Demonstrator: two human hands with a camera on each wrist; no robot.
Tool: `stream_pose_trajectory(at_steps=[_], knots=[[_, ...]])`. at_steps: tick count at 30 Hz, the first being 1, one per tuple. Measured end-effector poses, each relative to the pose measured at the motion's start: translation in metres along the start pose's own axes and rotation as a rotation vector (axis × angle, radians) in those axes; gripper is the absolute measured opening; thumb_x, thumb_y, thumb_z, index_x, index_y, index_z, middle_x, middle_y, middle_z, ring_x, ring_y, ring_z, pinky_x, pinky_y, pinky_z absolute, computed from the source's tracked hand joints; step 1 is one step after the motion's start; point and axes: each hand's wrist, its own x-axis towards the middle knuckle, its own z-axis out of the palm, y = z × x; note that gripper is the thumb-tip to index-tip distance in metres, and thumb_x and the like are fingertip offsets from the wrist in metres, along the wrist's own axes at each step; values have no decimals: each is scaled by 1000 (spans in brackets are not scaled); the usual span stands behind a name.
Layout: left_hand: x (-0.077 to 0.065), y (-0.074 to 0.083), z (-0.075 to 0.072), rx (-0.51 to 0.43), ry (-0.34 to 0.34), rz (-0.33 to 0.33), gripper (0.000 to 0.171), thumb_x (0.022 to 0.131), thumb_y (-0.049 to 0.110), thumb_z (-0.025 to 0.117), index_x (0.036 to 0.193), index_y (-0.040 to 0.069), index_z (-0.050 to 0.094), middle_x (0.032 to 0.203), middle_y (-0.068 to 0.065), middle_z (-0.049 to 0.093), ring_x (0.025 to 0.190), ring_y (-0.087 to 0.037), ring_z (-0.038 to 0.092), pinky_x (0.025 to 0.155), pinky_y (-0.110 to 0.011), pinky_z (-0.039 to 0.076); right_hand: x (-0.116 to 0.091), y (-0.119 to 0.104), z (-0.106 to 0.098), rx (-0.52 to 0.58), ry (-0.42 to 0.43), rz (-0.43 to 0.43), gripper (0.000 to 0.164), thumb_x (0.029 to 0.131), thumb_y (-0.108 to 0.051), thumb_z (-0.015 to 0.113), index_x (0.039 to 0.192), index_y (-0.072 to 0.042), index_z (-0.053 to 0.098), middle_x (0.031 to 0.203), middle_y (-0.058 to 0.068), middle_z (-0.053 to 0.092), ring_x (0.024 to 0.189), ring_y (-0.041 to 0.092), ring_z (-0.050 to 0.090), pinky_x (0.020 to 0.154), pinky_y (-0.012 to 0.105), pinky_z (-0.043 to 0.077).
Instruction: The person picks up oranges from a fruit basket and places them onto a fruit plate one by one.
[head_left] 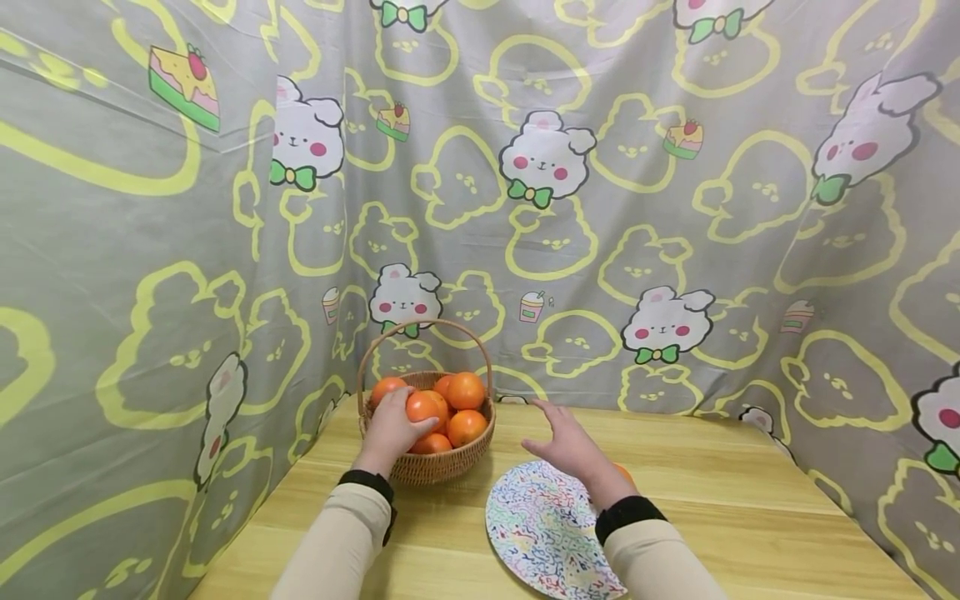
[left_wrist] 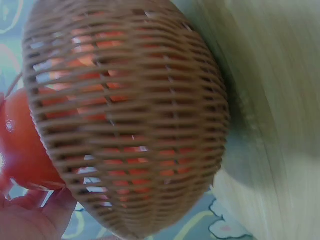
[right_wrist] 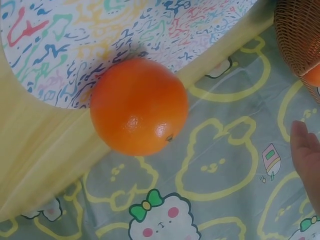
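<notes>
The left hand (head_left: pixel 390 428) pinched an orange (head_left: pixel 427 407), the wicker basket (head_left: pixel 442 467) beneath it penning in other oranges (head_left: pixel 467 427). The right hand (head_left: pixel 570 446) hung spread, holding nothing

Basket (head_left: pixel 438 468) on table (head_left: pixel 750 517), bunch of oranges (head_left: pixel 467 390) in it. Left hand (head_left: pixel 387 429) over basket's left side, on one of those oranges. Right hand (head_left: pixel 572 446) off to basket's right, apart from it. Plate (head_left: pixel 536 533) right of basket too, bit nearer camera. Loner orange (right_wrist: pixel 139 107) even further right of basket, at plate's edge, can't tell if on it. Curtain (head_left: pixel 465 275) behind basket, obviously.
</notes>
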Motion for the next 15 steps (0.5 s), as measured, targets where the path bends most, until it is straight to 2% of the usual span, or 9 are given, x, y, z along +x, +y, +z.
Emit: stream_pose_trajectory(at_steps=[4, 7, 15], knots=[[-2, 6, 2, -2, -3, 9, 70, 73, 36, 74, 128, 2, 46, 127, -18, 47, 113, -32, 48, 93, -48, 40, 0, -3, 0, 39, -4, 1, 71, 82, -31, 68, 141, -12, 33, 137, 20, 35, 117, 37, 44, 92, 49, 40], [-4, 6, 4, -17, 6, 4, 70, 73, 37, 74, 128, 4, 47, 127, -18, 47, 112, -32, 49, 90, -48, 41, 0, -8, 1, 112, -13, 0, 69, 84, -31, 65, 141, -11, 32, 137, 22, 34, 114, 40, 46, 90, 48, 42], [-9, 8, 7, -154, -2, -55, 70, 71, 39, 76, 127, 9, 47, 124, -14, 48, 107, -28, 50, 87, -47, 43, 7, -28, 15, 304, -35, 0, 59, 89, -28, 59, 141, -13, 33, 136, 25, 36, 109, 42, 49, 82, 47, 46]])
